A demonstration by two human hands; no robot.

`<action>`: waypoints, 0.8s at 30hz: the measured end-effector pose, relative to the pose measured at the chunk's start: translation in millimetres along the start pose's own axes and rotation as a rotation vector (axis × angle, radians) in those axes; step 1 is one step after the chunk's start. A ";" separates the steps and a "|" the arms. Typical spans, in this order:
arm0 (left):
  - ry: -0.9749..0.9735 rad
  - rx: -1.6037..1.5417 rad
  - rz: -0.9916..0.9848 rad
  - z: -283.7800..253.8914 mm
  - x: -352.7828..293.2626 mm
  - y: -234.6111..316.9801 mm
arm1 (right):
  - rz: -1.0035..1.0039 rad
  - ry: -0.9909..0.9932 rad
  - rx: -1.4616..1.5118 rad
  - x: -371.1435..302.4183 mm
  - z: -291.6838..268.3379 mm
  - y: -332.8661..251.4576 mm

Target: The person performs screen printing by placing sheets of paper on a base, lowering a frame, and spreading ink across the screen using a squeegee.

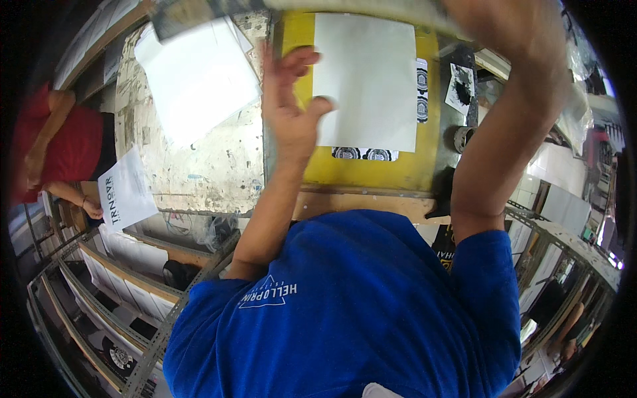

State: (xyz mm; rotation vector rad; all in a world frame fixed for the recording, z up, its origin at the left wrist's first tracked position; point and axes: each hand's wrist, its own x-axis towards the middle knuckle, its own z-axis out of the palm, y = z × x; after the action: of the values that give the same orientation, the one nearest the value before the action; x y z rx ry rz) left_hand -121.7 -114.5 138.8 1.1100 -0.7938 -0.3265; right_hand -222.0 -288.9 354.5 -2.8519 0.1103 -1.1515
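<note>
Lying flat, the rectangular sheet looks plain white, left fingers apart nearby, right hand too blurred to tell.

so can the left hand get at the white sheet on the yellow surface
Probably yes: the left hand is open at the left edge of the white sheet, with nothing visible in the way.

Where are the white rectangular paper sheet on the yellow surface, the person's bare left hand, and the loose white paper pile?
White rectangular paper sheet [368, 83]: head view, middle of its face.
Bare left hand [288, 109]: head view, middle of the hand.
Loose white paper pile [198, 83]: head view, top sheet's face.
</note>
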 end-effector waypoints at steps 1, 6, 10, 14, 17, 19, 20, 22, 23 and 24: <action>0.141 -0.169 -0.007 -7.0 5.9 19.6 | -0.002 0.009 0.006 -14.3 1.8 -1.6; 0.218 0.009 -0.177 -60.3 -28.4 58.9 | 0.164 -0.038 -0.122 -99.5 21.6 -66.6; 0.077 0.147 -0.375 -109.7 -109.3 5.3 | 0.393 -0.178 0.035 -154.7 54.1 -86.0; -0.031 0.376 -0.287 -133.0 -154.3 -40.7 | 0.570 -0.368 0.197 -214.0 103.5 -85.0; -0.153 0.686 -0.227 -138.6 -156.0 -45.8 | 0.597 -0.547 0.122 -242.3 123.2 -91.5; -0.206 0.856 -0.173 -139.0 -155.2 -45.5 | 0.515 -0.630 -0.068 -242.9 131.4 -101.1; -0.213 0.892 -0.174 -140.0 -155.6 -46.3 | 0.558 -0.632 -0.033 -247.2 137.8 -98.8; -0.231 0.968 -0.173 -142.5 -156.1 -48.8 | 0.646 -0.629 0.041 -252.1 152.7 -88.4; -0.223 0.963 -0.166 -142.9 -157.1 -50.1 | 0.629 -0.576 0.024 -250.8 158.9 -79.4; -0.217 0.960 -0.162 -143.7 -158.6 -50.7 | 0.614 -0.523 0.010 -247.8 166.1 -68.6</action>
State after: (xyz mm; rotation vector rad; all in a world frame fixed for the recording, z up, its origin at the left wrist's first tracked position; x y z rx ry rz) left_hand -121.4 55.4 -0.9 2.0689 -1.0941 -0.1942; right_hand -281.5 -192.8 70.1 -2.6826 0.8591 -0.2828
